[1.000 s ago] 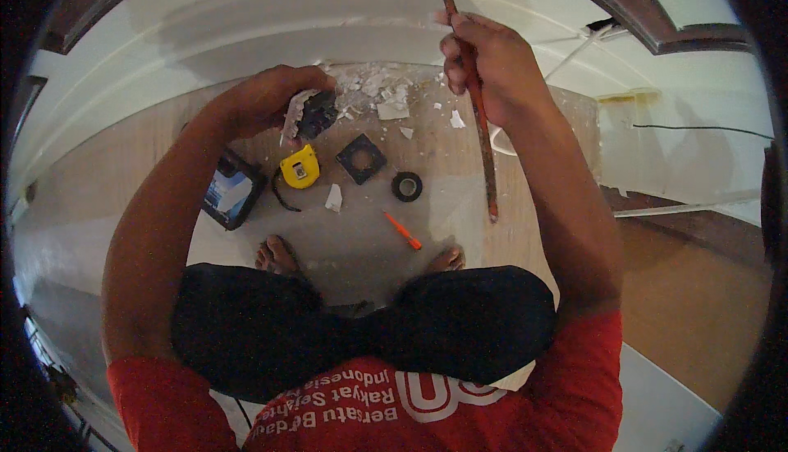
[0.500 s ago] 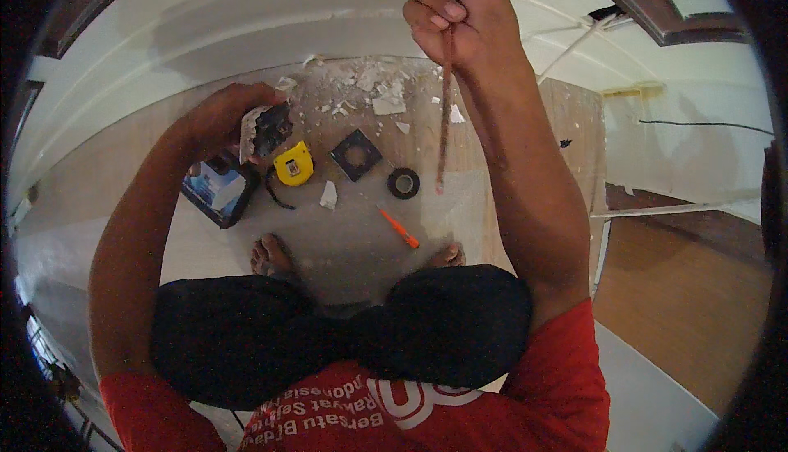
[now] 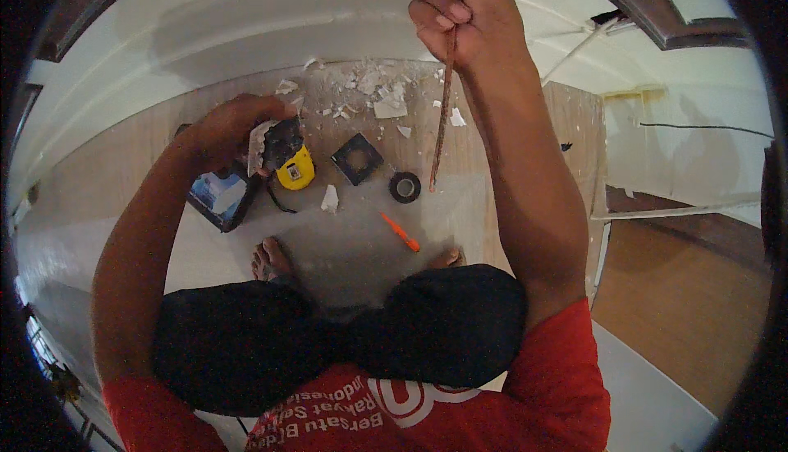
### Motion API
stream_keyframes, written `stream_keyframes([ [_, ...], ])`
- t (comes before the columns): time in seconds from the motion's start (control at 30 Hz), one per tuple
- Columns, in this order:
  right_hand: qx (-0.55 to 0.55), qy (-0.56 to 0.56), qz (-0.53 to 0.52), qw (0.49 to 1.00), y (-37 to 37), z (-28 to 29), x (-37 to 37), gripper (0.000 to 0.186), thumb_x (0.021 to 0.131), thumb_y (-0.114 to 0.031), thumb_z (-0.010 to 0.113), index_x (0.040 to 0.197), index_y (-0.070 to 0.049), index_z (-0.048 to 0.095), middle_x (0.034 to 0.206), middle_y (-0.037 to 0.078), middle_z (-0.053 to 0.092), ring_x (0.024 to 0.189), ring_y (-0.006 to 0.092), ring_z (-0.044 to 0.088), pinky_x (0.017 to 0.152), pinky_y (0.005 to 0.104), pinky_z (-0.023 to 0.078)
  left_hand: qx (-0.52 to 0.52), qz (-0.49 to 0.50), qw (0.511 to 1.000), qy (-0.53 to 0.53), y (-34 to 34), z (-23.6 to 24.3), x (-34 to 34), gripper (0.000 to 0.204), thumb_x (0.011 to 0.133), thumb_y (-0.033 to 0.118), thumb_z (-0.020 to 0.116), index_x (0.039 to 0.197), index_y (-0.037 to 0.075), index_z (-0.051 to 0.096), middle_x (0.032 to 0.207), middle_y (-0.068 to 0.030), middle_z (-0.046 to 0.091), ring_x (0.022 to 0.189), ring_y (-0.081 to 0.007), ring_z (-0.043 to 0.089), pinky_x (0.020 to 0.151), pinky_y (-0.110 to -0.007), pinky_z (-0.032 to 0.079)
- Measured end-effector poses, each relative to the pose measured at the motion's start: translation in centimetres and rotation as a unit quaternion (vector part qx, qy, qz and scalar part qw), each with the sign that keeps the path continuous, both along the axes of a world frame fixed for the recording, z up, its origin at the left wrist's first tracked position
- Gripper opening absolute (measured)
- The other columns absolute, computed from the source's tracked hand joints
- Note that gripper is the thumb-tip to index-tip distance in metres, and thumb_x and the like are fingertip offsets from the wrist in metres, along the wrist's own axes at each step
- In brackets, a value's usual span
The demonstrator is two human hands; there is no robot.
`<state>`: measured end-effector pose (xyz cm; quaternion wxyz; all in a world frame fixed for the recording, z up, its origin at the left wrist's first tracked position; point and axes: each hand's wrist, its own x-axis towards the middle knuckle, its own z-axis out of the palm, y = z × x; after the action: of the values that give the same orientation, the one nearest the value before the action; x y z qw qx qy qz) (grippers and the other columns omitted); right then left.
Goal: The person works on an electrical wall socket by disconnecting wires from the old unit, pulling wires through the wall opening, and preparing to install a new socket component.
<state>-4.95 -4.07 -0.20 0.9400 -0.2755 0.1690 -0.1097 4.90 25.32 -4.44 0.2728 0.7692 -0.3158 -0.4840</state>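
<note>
Block [image 3: 286,138] now partly hides tape measure [image 3: 300,174] | left hand [image 3: 234,128]: fingers clasp it | right hand [image 3: 476,21]: fist round rod [image 3: 445,107]

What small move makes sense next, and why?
Perhaps lower the crusted dark block to the floor, clear of the yellow tape measure it overlaps in view: the left hand holds it while the right hand grips a rod, leaving neither hand free.

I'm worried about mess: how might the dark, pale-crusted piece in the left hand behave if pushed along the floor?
The dark piece may shed crumbs, since its pale crust looks rough and ragged. Its blocky, uneven outline suggests it would scrape rather than roll. It's probably not very heavy, as the left hand alone holds it up.
</note>
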Motion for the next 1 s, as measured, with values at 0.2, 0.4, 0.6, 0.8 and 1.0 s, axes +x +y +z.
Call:
stream_keyframes([
  [0.2,0.036,-0.023,0.009,0.999,-0.2,0.0,-0.2,0.023,0.105,-0.022,0.044,0.091,-0.008,0.056,0.054,-0.003,0.047,0.034,0.011,0.038,0.032,0.0277,0.033,-0.016,-0.026,0.999,-0.024,0.4,0.6,-0.7,0.026,0.098,0.013,0.052,0.121,0.006,0.063,0.115,-0.0143,0.063,0.102,-0.0228,0.064,0.086,-0.037,0.056],
  [0.4,0.001,0.002,-0.012,1.0,-0.2,0.8,1.4,0.024,0.105,-0.021,0.041,0.088,-0.009,0.053,0.051,-0.003,0.045,0.033,0.0108,0.038,0.03,0.0279,0.032,0.055,0.076,0.988,0.119,-1.3,2.2,-0.9,0.033,0.097,0.027,0.055,0.118,0.004,0.064,0.113,-0.0127,0.064,0.098,-0.0213,0.063,0.083,-0.035,0.053],
  [0.6,0.019,-0.015,-0.001,1.0,-0.1,0.8,0.6,0.024,0.105,-0.02,0.04,0.087,-0.009,0.051,0.051,-0.004,0.044,0.033,0.0099,0.036,0.031,0.0275,0.032,0.003,0.061,0.994,0.087,-1.4,0.6,-1.5,0.037,0.094,0.033,0.059,0.118,0.005,0.064,0.114,-0.0116,0.064,0.102,-0.0227,0.062,0.086,-0.036,0.051],
  [0.8,0.001,-0.009,-0.009,1.0,0.0,1.1,0.6,0.028,0.106,-0.021,0.038,0.083,-0.01,0.049,0.051,-0.004,0.044,0.033,0.0099,0.036,0.032,0.0281,0.032,-0.073,-0.202,0.961,-0.173,0.2,-1.1,-0.4,0.037,0.087,0.01,0.067,0.123,0.006,0.06,0.118,-0.016,0.063,0.111,-0.0277,0.061,0.091,-0.04,0.051],
  [1.0,0.025,-0.033,-0.009,0.999,-0.3,0.9,1.2,0.028,0.106,-0.021,0.037,0.083,-0.01,0.05,0.051,-0.004,0.043,0.033,0.0103,0.036,0.032,0.0282,0.032,-0.061,-0.122,0.988,-0.068,-1.2,0.4,-1.3,0.028,0.094,0.016,0.059,0.119,0.004,0.063,0.112,-0.013,0.065,0.103,-0.0218,0.063,0.087,-0.038,0.054],
])
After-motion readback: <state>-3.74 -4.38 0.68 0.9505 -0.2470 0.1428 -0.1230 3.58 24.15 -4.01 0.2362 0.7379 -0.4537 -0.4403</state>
